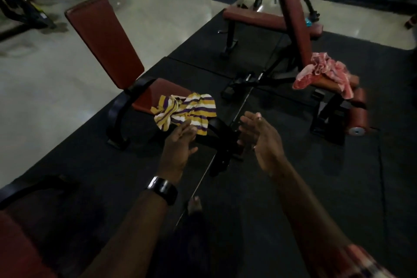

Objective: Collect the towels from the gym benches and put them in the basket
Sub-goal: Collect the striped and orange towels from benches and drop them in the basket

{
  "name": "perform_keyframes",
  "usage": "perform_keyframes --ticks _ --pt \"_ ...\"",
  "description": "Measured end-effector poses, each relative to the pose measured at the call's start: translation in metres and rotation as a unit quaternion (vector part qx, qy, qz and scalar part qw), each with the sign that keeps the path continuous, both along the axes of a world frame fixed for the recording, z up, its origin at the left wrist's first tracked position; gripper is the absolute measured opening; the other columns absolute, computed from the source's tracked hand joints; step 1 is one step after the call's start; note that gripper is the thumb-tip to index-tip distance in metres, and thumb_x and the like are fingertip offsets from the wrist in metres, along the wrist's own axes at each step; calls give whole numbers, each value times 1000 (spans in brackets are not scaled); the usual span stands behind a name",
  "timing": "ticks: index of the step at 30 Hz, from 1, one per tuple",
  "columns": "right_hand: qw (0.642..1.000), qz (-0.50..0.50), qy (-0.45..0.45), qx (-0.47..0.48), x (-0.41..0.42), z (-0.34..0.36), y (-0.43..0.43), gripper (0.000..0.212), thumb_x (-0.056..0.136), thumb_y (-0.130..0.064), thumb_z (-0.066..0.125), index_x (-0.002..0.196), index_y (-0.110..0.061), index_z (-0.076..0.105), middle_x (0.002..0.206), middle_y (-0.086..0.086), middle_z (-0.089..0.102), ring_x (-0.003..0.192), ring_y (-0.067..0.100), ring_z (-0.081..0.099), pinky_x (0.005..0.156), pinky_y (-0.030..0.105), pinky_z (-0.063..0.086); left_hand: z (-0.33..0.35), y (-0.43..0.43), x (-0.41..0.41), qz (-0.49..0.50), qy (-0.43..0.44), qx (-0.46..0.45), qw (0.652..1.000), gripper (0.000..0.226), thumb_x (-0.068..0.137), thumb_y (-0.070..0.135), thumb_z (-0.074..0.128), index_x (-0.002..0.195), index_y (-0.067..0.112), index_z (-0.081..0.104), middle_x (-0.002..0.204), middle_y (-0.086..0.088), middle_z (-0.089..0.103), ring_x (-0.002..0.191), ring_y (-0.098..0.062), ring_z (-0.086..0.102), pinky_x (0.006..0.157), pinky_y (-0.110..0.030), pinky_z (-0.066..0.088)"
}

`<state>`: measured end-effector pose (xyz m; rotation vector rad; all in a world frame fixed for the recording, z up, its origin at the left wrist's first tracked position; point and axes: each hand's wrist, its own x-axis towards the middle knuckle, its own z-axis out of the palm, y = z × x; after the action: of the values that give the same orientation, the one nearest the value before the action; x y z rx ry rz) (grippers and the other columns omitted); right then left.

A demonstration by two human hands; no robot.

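The striped towel (184, 111) lies crumpled on the red seat surface (158, 93). Left hand (178, 145) — fingers spread, empty — reaches its near edge; contact unclear. Right of it, right hand (259, 136) hangs open, empty. Farther right, a pink towel (325, 74) drapes another bench (293, 20) — basket unseen.

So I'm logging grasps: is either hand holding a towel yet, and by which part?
Nothing is held. The left hand reaches open at the striped towel's near edge; the right hand is open and empty.

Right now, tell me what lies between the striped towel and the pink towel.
Head view: only black floor mat and bench frame bars separate striped towel from pink towel.
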<state>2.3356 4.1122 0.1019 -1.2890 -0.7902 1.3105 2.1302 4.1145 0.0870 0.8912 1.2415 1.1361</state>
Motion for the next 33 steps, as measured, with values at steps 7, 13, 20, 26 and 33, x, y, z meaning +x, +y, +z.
perform_keyframes --ticks 7,13,20,26,33 --pt "999 27 -26 -19 -6 -46 209 50 87 -57 49 124 -27 63 129 -5 65 118 19 61 79 35 53 -62 222 0 -2 -7 -57 998 48 97 17 55 144 14 44 133 -2 55 111 -15 58 79 -30 52" --pt "992 56 -38 -103 -22 -112 364 49 85 -62 49 118 -30 67 126 -7 67 120 18 61 85 40 52 -168 400 -22 4 75 -176 982 45 96 18 57 140 16 49 138 -20 54 127 -37 52 105 -52 45" --pt "980 85 -13 -179 -62 -202 470 56 84 -56 49 127 -22 61 129 -4 65 119 16 61 88 39 55 -296 520 -40 -15 232 -245 941 49 93 29 58 137 10 51 145 -15 49 135 -37 41 113 -49 33" --pt "968 107 0 -229 -82 -251 497 62 84 -52 46 132 -16 56 130 1 64 119 17 61 94 44 53 -363 553 -78 -89 409 -296 859 77 89 56 57 150 14 35 164 -15 -5 150 -38 -8 121 -54 2" --pt "964 120 3 -238 -69 -261 496 56 88 -52 45 130 -18 58 128 0 66 116 14 63 93 45 53 -371 564 -90 -106 333 -325 879 67 90 21 60 149 7 33 153 -19 36 141 -38 33 117 -42 25"
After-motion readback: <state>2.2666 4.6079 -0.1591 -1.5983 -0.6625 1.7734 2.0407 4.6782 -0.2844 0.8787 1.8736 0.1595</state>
